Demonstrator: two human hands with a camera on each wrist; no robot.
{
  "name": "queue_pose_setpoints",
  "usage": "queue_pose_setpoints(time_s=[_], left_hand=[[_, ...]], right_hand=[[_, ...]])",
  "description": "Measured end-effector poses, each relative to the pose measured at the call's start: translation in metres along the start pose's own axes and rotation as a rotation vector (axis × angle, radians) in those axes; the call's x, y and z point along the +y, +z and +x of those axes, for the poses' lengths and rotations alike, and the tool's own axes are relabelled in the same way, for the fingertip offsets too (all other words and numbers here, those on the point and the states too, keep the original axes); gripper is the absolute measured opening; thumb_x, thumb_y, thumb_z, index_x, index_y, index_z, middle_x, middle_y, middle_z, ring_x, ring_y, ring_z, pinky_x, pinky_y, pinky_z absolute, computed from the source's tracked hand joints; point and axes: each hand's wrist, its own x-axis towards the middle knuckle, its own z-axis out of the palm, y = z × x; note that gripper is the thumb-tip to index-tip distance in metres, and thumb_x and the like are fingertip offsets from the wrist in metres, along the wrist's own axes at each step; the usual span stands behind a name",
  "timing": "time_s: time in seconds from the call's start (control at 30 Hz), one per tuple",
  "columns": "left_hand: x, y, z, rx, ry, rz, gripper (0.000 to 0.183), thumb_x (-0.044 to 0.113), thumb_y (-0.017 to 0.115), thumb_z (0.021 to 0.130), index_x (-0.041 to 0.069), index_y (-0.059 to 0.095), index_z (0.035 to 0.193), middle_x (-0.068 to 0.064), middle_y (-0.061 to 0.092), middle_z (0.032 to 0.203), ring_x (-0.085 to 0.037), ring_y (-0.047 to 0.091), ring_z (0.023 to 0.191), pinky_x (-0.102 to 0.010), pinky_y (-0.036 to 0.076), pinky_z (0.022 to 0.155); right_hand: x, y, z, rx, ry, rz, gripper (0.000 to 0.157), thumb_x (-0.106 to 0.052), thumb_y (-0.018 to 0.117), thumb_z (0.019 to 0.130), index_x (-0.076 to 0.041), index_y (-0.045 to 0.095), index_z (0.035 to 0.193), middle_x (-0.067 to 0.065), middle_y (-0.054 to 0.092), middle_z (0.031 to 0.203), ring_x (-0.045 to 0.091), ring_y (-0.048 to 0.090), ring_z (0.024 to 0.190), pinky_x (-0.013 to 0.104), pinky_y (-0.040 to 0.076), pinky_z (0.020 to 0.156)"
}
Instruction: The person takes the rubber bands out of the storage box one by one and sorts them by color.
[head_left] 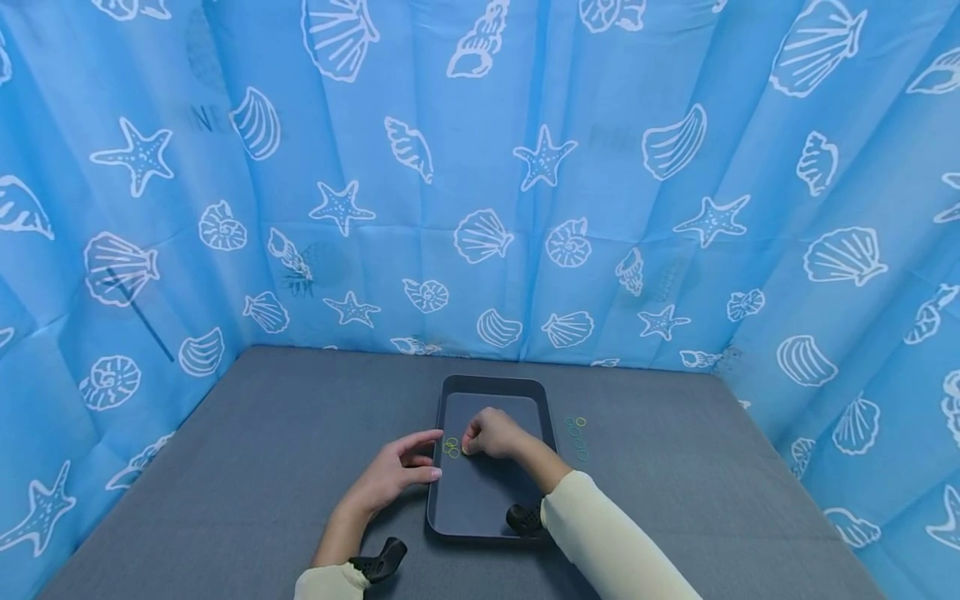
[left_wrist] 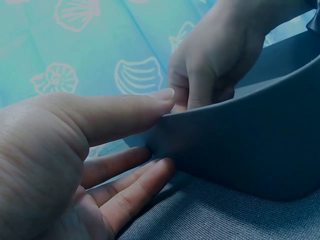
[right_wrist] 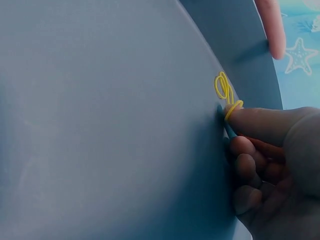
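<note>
Yellow ring (right_wrist: 234, 110) is inside the tray (head_left: 468, 508), nr its L wall, pinched in R hand (head_left: 491, 435) fingertips. Loose yellow rings (head_left: 451, 448) lie just beside, twd that wall. L hand (head_left: 393, 475), fingers fairly straight, touches same wall from outside. Tray floor extends fwd & back of R hand; R forearm (head_left: 543, 462) crosses R rim. Green rings (head_left: 576, 433) plus 1 yellow on table (head_left: 300, 433), R of tray; curtain (head_left: 480, 167) bounds far edge.
</note>
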Motion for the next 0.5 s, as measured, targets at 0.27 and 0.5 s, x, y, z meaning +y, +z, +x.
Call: queue_pose_setpoints(time_s=[0.27, 0.5], left_hand=[[0.000, 0.001, 0.000, -0.007, 0.002, -0.008, 0.059, 0.014, 0.074, 0.087, 0.007, 0.051, 0.141, -0.020, 0.046, 0.141, -0.028, 0.056, 0.107, -0.040, 0.049, 0.086], [-0.001, 0.001, 0.001, 0.009, -0.007, -0.014, 0.059, 0.013, 0.075, 0.086, 0.006, 0.051, 0.140, -0.021, 0.046, 0.140, -0.028, 0.056, 0.106, -0.041, 0.050, 0.085]], right_hand=[[0.006, -0.006, -0.002, 0.033, -0.016, 0.031, 0.013, -0.006, 0.068, 0.089, -0.009, 0.071, 0.077, -0.004, 0.060, 0.071, 0.011, 0.053, 0.065, 0.027, 0.041, 0.060], [0.005, -0.017, -0.008, 0.109, -0.057, 0.050, 0.011, -0.006, 0.068, 0.090, -0.007, 0.071, 0.079, -0.004, 0.060, 0.071, 0.012, 0.051, 0.064, 0.028, 0.042, 0.058]])
